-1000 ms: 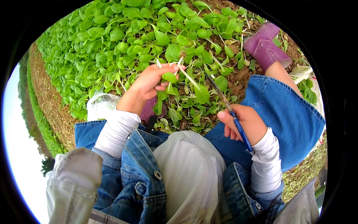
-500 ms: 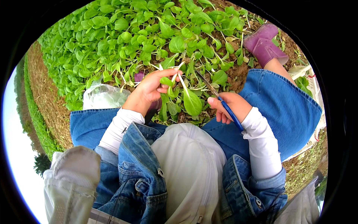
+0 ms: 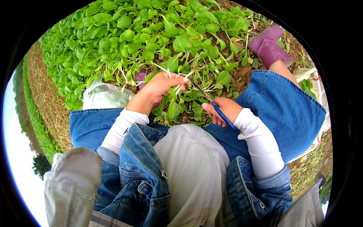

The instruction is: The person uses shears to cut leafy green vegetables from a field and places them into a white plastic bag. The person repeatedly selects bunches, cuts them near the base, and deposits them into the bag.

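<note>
My left hand grips a small bunch of leafy green plants by their pale stems, just above the soil. My right hand holds blue-handled scissors, whose dark blades point up and left toward the stems next to my left fingers. Both hands sit between my knees, low over a dense bed of green seedlings. White sleeves and a denim jacket cover my arms.
A clear plastic bag lies left of my left hand. A purple boot rests on bare soil at upper right, another purple shape shows by the left hand. Straw-covered ground borders the bed at left.
Both hands moved lower and closer together. The left hand shifted its hold from lifted leaves down to stems near the soil, and the scissors tip swung toward it.
</note>
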Tool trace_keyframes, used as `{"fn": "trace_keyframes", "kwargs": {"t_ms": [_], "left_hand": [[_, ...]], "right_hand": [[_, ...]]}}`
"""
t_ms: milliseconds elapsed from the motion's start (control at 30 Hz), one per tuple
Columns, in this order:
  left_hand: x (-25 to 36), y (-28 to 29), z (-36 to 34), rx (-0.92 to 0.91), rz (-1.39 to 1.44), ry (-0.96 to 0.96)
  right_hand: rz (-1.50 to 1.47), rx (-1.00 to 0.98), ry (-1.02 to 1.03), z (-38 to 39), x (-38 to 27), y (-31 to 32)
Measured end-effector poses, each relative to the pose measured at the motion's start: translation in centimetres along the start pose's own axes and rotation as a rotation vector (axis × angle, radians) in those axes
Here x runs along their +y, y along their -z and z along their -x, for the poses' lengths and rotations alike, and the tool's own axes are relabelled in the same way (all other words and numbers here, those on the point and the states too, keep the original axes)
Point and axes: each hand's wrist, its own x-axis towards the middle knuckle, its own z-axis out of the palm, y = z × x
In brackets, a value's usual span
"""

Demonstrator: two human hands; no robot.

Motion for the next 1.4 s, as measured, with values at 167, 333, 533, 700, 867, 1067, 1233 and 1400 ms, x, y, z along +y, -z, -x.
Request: {"fn": "trace_keyframes", "kwargs": {"t_ms": [167,333,533,700,867,1067,1233,1400], "left_hand": [[-0.6,-0.4,-0.4,-0.006,-0.064,-0.004],[-2.1,-1.0,-0.8,-0.039,-0.124,-0.030],[-4.0,-1.3,-2.2,-0.142,-0.143,0.023],[-6.0,-0.1,-3.7,-0.131,-0.735,-0.026],[-5.5,6.1,-6.5,0.495,-1.102,-0.218],[-1.4,12.3,-6.9,0.661,-1.206,-0.350],[-4.3,16.3,-8.6,0.528,-1.482,-0.227],[-5.0,15.4,-9.7,0.524,-1.491,-0.080]], "right_hand": [[-0.010,-0.028,-0.031,-0.7,0.2,-0.3],[0.017,-0.055,-0.061,-1.2,0.4,-0.7],[0.062,-0.090,-0.227,-2.1,1.2,-1.2],[0.212,-0.103,-0.303,-3.0,1.2,-1.2],[0.323,0.025,-0.295,-3.1,1.0,-0.7],[0.398,0.138,-0.127,-3.8,2.0,-1.0],[0.417,0.149,-0.106,-4.2,1.3,-1.2],[0.419,0.178,-0.066,-4.7,1.1,-1.6]]}}
